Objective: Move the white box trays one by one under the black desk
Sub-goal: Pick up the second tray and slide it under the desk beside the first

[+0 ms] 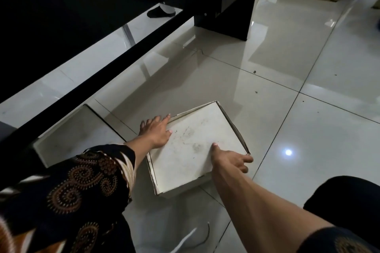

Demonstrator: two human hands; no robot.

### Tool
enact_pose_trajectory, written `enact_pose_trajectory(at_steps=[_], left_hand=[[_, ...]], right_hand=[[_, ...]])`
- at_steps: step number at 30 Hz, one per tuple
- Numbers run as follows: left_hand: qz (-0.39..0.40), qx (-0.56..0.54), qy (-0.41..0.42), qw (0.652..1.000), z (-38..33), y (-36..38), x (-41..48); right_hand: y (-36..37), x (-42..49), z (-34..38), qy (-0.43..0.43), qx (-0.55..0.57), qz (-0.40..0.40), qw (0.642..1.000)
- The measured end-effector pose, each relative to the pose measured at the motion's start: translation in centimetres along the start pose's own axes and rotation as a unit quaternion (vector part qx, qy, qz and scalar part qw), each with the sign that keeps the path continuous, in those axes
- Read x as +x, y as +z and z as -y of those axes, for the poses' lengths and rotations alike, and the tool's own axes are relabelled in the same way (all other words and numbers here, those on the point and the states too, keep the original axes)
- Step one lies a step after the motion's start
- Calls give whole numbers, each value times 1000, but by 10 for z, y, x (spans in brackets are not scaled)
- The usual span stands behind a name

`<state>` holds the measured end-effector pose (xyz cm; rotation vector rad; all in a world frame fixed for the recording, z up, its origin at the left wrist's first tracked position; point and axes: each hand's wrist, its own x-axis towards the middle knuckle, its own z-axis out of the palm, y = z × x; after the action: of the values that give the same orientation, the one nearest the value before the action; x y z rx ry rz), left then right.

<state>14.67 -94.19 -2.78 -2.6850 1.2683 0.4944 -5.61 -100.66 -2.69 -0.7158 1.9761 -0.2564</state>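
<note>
A white box tray (191, 150), scuffed and dirty on its flat face, lies on the tiled floor in the middle of the view. My left hand (156, 131) grips its far left edge, thumb on top and fingers over the side. My right hand (230, 159) holds the right near edge, thumb on the face and fingers curled around the rim. Another white box tray (67, 135) sits to the left, partly under the edge of the black desk (82, 16), whose top fills the upper left.
A black desk leg panel (224, 20) stands on the floor at top centre. A dark slipper (160, 13) lies beyond the desk. A black rounded object (345, 201) is at the lower right. Glossy tiles stretch to the right.
</note>
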Motion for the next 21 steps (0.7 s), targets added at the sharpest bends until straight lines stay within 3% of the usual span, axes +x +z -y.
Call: enact_pose_trajectory(at_steps=[7,16,21], left_hand=[[-11,21,7,1000,1,12,2],[-35,14,24,999,13,29,-8],[-73,82,190,976,28,45,-22]], right_hand=[[10,17,3,-66,26,-14,997],[21,48,48,-225,-72,1,972],[35,50,48,-257,-105,-15,961]])
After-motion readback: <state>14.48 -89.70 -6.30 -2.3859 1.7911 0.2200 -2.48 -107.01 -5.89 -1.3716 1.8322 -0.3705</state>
